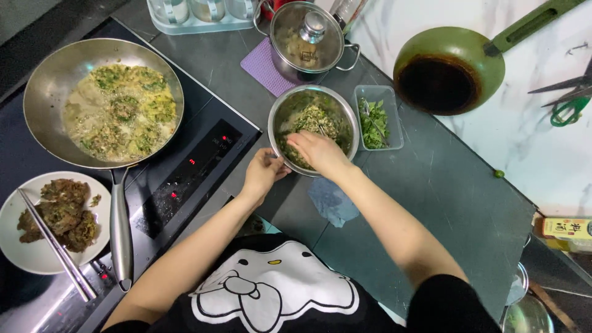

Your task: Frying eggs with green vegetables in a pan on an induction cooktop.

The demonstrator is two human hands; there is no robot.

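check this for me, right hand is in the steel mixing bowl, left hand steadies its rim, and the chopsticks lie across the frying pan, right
Not quite: the head view shows the chopsticks lying across the white plate of fried patties, not the frying pan. The right hand and left hand at the mixing bowl are as you say.

Black top (431,302) bears a white cartoon print (271,287)

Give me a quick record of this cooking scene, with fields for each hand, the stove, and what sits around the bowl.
left hand: grips the near rim of the steel bowl
right hand: inside the bowl, in the green mixture
stove: frying pan with green-yellow patties in oil
plate: browned patties, chopsticks across it
beside bowl: plastic tub of chopped greens
behind bowl: lidded pot on a purple mat
right: green pan, scissors
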